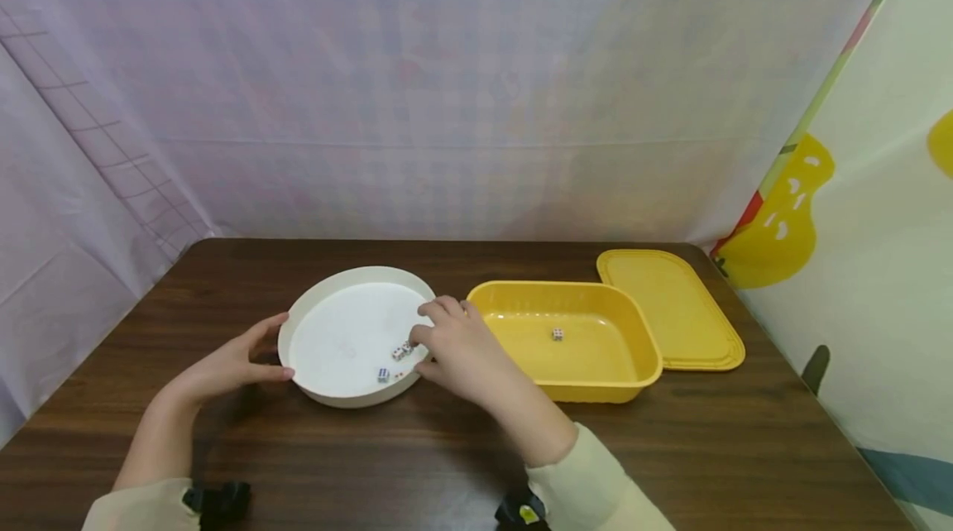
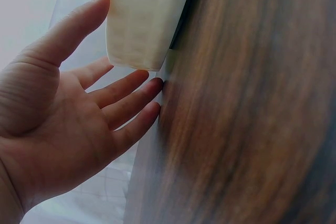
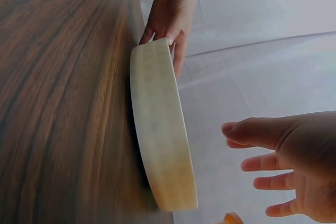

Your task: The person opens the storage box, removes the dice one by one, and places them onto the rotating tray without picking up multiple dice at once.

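A round white tray [image 1: 350,341] with a raised rim lies on the table, several small white dice [image 1: 383,375] inside near its right edge. My left hand [image 1: 227,361] is at the tray's left side; in the left wrist view the thumb meets the rim while the loosely extended fingers [image 2: 126,90] touch or lie beside the outer wall. Over the tray's right edge hovers my right hand [image 1: 465,349], fingers spread and slightly bent, with nothing visible between them. The right wrist view has this hand [image 3: 294,166] apart from the tray wall.
Right of the tray stands a yellow rectangular box [image 1: 514,361] with one die [image 1: 557,334] on its floor. A matching yellow lid [image 1: 677,308] lies flat behind and beside it. The dark wooden table [image 1: 357,465] ends at a hanging cloth [image 1: 417,101].
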Tool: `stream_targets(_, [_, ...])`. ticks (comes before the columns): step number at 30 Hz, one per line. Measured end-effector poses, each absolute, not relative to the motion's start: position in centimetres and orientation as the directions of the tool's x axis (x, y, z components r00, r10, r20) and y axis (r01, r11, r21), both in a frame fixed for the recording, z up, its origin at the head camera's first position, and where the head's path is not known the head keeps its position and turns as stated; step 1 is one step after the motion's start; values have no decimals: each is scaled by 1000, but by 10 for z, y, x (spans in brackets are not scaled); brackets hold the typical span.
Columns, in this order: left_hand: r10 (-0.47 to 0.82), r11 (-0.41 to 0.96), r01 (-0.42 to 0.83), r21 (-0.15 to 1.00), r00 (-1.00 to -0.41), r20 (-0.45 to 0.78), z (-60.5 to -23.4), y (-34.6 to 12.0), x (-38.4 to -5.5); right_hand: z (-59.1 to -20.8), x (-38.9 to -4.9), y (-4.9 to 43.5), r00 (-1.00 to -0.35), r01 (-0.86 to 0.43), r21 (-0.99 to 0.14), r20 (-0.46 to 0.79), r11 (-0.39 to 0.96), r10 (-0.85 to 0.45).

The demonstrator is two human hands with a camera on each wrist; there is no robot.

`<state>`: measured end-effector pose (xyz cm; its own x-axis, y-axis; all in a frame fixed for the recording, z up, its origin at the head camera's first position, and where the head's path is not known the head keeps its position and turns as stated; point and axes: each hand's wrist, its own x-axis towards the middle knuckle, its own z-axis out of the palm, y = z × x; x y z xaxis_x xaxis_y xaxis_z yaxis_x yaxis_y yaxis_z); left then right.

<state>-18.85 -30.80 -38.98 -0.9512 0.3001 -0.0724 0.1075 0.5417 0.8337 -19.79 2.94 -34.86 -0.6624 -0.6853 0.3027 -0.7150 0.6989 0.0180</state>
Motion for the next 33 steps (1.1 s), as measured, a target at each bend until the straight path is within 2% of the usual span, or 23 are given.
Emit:
stream_targets(16, [303,535,103,838,-950,-77,-391,-309,-189,-346,-201,55,-656,-726,-41,337,686,-675])
stream_targets(25, [301,541,107,834,-951,-74,-392,-309,-189,-340,-200,66,-733,-663,-58,255,747,-631])
stream_targets(33, [305,535,113,837,-950,-66,-392,-309,-190,-342,-204,81,-716,-674,-63,303,736,-629])
